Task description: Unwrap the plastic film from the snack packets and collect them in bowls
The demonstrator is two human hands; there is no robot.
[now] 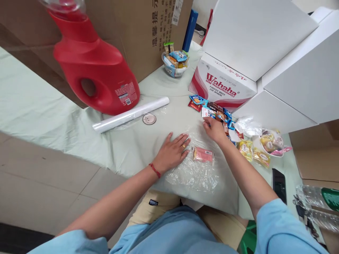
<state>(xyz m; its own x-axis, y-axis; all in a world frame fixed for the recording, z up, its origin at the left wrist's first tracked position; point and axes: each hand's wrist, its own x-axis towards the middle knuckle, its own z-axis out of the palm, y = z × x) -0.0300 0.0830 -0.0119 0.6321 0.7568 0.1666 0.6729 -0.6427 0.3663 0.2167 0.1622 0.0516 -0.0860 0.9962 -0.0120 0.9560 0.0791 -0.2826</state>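
My left hand (172, 152) lies flat with its fingers spread, on the left edge of a crinkled sheet of clear plastic film (182, 176). On that film, just right of my left hand, rests a small pink-and-clear snack packet (203, 155). My right hand (214, 129) is at the near left side of a pile of small snack packets (221, 115). Its fingers are curled together close to a white packet (208, 112); whatever is between the fingertips is hidden.
A white roll of film (132, 114) and a round disc (149, 119) lie left, beside a red jug (97, 70). A bowl of snacks (176, 72) and a Wahaha carton (219, 84) stand behind. At right are yellow packets (245, 150), a white container (278, 152) and a black phone (279, 184).
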